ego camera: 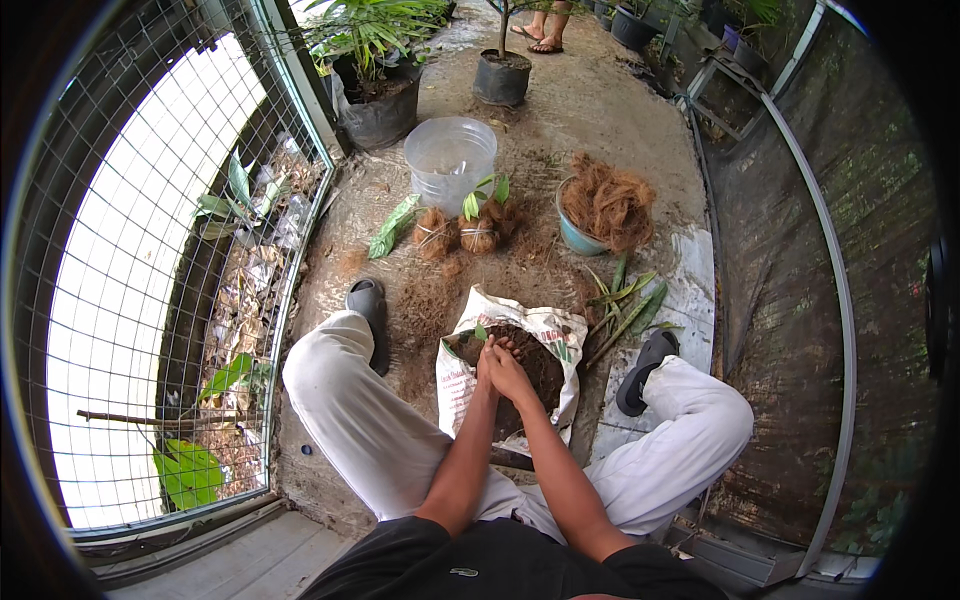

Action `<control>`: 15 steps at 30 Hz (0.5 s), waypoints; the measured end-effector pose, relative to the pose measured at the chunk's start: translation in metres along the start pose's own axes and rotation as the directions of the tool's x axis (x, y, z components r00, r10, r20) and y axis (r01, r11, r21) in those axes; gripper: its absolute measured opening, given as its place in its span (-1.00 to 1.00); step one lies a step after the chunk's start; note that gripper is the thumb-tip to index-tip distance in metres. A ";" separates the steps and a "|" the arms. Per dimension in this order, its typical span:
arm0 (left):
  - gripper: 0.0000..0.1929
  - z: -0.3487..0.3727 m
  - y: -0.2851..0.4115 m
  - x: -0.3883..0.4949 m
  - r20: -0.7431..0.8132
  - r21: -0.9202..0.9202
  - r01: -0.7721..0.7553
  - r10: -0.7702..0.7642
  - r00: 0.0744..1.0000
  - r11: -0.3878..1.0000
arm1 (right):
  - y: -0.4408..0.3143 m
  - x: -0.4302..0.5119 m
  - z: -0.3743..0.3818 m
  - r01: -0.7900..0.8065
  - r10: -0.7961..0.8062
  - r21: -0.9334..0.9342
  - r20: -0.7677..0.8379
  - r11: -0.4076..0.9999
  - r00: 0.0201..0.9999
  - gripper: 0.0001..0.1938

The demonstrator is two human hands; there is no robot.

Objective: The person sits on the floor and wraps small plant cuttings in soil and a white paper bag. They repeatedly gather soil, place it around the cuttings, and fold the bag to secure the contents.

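Observation:
An open white sack [457,390] of dark potting soil [536,360] stands between my legs. Over its mouth my left hand [487,364] and my right hand [508,369] are pressed together, the right one covering part of the left. A small green leaf [480,331] shows just beyond the fingertips; whether the hands hold its plant is hidden. Past the sack, seedlings wrapped in brown fibre balls [478,235] with pale ties stand side by side. Right of them, a blue basin [579,238] is heaped with coconut fibre [607,201].
A clear plastic tub [450,169] stands behind the fibre balls. Cut leaves [630,307] lie right of the sack, a patterned leaf [393,226] farther left. Potted plants [502,79] and another person's feet [546,36] are at the far end. Wire mesh [187,262] borders the left, dark netting [780,300] the right.

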State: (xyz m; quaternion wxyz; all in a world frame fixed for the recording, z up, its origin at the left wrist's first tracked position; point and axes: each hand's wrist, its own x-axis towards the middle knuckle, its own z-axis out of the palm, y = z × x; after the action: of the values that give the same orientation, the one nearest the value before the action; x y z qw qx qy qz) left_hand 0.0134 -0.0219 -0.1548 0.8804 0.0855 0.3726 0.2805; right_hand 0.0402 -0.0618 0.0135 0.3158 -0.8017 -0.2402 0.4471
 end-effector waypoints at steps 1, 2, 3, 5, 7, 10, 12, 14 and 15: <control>-0.59 0.003 -0.002 0.001 0.019 0.002 0.012 -0.012 1.000 1.000 | 0.013 0.009 0.005 0.035 -0.035 -0.009 -0.032 0.999 0.999 -0.33; -0.59 0.008 -0.004 0.003 0.044 0.006 0.021 -0.021 0.999 1.000 | 0.026 0.019 0.012 0.073 -0.074 -0.021 -0.067 0.997 0.995 -0.32; -0.59 0.010 -0.007 0.005 0.058 0.004 0.021 -0.021 0.998 1.000 | 0.033 0.025 0.016 0.112 -0.115 -0.035 -0.093 0.993 0.989 -0.31; -0.59 -0.018 -0.003 0.012 0.014 -0.011 -0.015 0.015 1.000 1.000 | -0.002 0.008 0.016 0.067 -0.056 -0.099 0.109 0.993 0.992 -0.24; -0.58 -0.020 -0.011 0.013 -0.001 -0.015 -0.031 0.031 1.000 0.999 | -0.004 0.004 0.017 0.070 -0.059 -0.151 0.077 0.986 0.995 -0.26; -0.58 -0.002 -0.006 0.006 -0.055 0.028 -0.035 0.037 0.998 0.999 | 0.015 0.014 0.025 0.084 -0.098 -0.111 -0.131 0.990 0.986 -0.38; -0.58 0.008 0.007 -0.011 -0.183 0.126 -0.036 0.059 0.981 0.991 | 0.008 0.011 0.011 0.017 -0.014 0.045 -0.063 0.999 0.998 -0.41; -0.58 0.035 0.012 -0.028 -0.275 0.217 0.020 0.042 0.960 0.976 | 0.001 0.003 -0.011 0.060 -0.036 0.093 -0.244 0.994 0.969 -0.49; -0.58 0.039 0.017 -0.031 -0.306 0.231 0.031 0.043 0.951 0.972 | -0.004 0.000 -0.016 0.106 -0.068 0.103 -0.318 0.989 0.946 -0.52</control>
State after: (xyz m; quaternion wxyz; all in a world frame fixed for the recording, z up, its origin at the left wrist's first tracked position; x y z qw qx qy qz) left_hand 0.0159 -0.0229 -0.1025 0.7942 0.1446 0.5358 0.2474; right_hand 0.0533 -0.0638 0.0225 0.4164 -0.8310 -0.1950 0.3131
